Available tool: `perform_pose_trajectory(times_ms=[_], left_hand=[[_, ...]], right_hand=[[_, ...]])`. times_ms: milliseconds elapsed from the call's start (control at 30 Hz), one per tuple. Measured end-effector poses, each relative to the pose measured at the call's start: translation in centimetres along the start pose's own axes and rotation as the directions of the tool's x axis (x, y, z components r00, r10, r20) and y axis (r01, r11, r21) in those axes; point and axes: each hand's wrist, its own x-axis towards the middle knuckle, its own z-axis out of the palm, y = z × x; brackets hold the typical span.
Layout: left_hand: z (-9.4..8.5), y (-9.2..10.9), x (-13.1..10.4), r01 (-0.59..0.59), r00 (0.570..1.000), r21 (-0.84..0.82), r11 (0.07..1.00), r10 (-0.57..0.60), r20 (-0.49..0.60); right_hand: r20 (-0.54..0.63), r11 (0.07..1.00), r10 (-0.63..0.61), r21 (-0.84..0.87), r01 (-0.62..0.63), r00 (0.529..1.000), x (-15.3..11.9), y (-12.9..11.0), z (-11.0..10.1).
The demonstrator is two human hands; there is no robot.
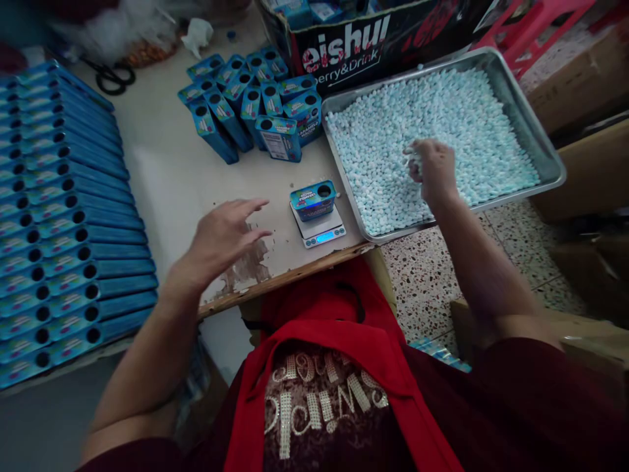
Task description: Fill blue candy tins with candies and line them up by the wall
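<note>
A small blue candy box [312, 202] with a round hole in its top stands on a digital scale [322, 229], whose display is lit. To the left of the scale my left hand [226, 237] hovers over the table, thumb and fingers apart, holding nothing. My right hand [432, 167] is above the metal tray [550, 154], its fingers closed on some pale blue candies that partly show at the fingertips. Small pale blue and white candies [462, 111] cover the tray's bottom.
Several blue boxes [250, 105] stand loosely grouped behind the scale. Stacked rows of such boxes [73, 216] fill the left side. A black carton [354, 46] is at the back, black scissors [114, 78] lie at back left, and a pink stool [535, 33] is beyond the tray.
</note>
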Motion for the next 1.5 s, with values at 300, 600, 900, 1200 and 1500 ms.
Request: perform_pose_trajectory(times_ms=[300,600,900,1200,1500], left_hand=[[7.8,5.6,2.5,0.129,0.945,-0.45,0.884,-0.247,-0.213],[8.1,4.2,0.6,0.146,0.911,-0.53,0.835,-0.323,-0.258],[7.1,-0.1,-2.8,0.168,0.874,-0.555,0.815,-0.384,-0.298],[7.3,-1.7,-5.2,0.246,0.858,-0.562,0.79,-0.447,-0.254],[7.2,-2.7,-6.2,0.243,0.862,-0.564,0.789,-0.442,-0.248]], right_hand=[[-0.11,0.887,-0.03,0.455,0.077,0.993,-0.6,-0.5,2.4],[0.134,0.479,0.506,0.778,-0.406,0.852,-0.1,-4.0,2.5],[0.394,0.72,0.432,0.391,-0.574,0.811,-2.6,-9.5,3.4],[0.73,0.98,0.136,-0.198,0.017,0.669,-4.7,-17.2,7.6],[0.747,0.834,-0.004,-0.364,0.414,0.665,-4.2,-16.8,8.9]])
